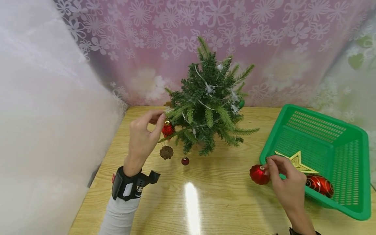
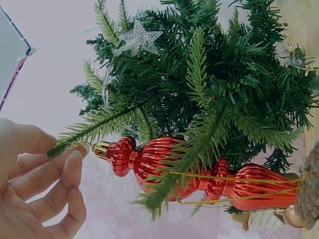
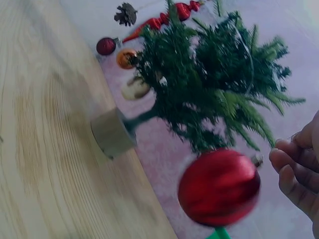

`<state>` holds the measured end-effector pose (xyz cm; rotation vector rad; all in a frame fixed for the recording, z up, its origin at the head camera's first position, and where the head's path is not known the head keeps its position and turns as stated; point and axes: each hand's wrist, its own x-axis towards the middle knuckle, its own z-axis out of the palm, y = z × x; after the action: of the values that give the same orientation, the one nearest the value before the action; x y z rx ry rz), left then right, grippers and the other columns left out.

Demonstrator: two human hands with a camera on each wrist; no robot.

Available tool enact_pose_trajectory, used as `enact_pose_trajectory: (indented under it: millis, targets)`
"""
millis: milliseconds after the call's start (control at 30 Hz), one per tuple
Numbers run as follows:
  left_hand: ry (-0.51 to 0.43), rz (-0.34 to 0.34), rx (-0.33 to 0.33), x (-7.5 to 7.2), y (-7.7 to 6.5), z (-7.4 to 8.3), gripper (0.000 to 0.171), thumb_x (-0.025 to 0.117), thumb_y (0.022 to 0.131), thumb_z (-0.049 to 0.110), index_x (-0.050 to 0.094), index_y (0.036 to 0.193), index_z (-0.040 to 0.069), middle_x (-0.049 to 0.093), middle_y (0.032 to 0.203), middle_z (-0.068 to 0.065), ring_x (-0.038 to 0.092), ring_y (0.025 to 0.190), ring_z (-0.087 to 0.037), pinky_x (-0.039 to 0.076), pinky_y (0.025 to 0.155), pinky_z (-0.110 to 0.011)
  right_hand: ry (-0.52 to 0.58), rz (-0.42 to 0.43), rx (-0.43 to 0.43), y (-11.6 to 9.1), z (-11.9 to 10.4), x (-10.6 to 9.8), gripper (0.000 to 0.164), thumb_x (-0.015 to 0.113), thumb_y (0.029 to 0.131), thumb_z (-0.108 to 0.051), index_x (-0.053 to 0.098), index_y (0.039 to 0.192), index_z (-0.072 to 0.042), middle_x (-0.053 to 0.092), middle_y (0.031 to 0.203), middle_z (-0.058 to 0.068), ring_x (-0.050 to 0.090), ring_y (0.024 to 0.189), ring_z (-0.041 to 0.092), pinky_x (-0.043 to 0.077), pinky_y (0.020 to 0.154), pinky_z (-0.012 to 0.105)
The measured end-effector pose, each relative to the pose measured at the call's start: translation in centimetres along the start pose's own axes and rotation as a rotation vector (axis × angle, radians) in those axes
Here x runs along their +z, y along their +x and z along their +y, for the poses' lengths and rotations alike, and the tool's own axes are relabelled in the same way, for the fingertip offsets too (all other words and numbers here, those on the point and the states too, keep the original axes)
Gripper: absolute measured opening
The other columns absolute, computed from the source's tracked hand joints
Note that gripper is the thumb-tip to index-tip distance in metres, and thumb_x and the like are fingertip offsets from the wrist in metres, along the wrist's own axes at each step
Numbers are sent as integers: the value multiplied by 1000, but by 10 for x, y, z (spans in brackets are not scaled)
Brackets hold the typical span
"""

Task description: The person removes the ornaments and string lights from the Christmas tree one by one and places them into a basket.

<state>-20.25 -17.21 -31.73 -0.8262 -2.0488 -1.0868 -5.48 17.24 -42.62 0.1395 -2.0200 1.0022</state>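
My left hand (image 1: 144, 133) is at the left side of a small Christmas tree (image 1: 205, 104). Its thumb and fingertips pinch a branch tip (image 2: 56, 148) together with the gold string (image 2: 79, 146) of a long red ornament (image 2: 164, 164). That ribbed, spindle-shaped ornament hangs just under the fingers. Near the basket's left rim, my right hand (image 1: 286, 179) pinches a red ball ornament (image 1: 259, 174) by its top loop. The ball hangs over the table and looks blurred in the right wrist view. A pine cone (image 1: 166, 152) and a small dark red ball (image 1: 185, 161) hang from the lower left branches.
A green plastic basket (image 1: 364, 182) stands at the right, holding a gold star (image 1: 296, 161) and a red patterned ornament (image 1: 320, 185). White string lights (image 1: 210, 89) wrap the tree. Behind the wooden table (image 1: 164, 202) hangs a pink floral curtain (image 1: 176, 39). The tree has a round base (image 3: 112, 133).
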Motion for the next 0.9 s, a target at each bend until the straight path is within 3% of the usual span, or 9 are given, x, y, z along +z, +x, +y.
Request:
enact_pose_trajectory:
  millis: [300, 567, 767, 900]
  targets:
    - [-27, -41, 5, -6, 4, -8, 13, 65, 93, 7, 71, 99, -2, 72, 82, -12, 67, 70, -25, 54, 68, -36, -3, 154, 92, -14, -6, -18, 13, 59, 87, 16, 62, 99, 17, 70, 87, -10, 62, 68, -6, 45, 58, 6]
    - [-54, -69, 43, -4, 5, -9, 9, 66, 92, 7, 70, 93, 0, 72, 80, -10, 67, 68, -22, 54, 66, -35, 40, 324, 124, -11, -7, -43, 15, 57, 89, 13, 59, 99, 24, 72, 93, -6, 66, 72, -2, 47, 61, 6]
    - [-54, -90, 43, -3, 2, -8, 7, 66, 91, 6, 70, 90, 1, 71, 79, -9, 66, 68, -22, 54, 66, -34, -253, 394, 138, -10, -1, -65, 23, 61, 92, -3, 65, 93, 20, 59, 94, -22, 56, 83, -12, 41, 74, 3]
    - [-51, -84, 38, -3, 2, -7, 6, 67, 90, 6, 70, 91, 0, 71, 79, -9, 66, 68, -22, 54, 66, -35, -366, 429, 200, -11, 4, -76, 24, 59, 94, -8, 68, 93, 14, 53, 90, -30, 48, 77, -17, 37, 72, 6]
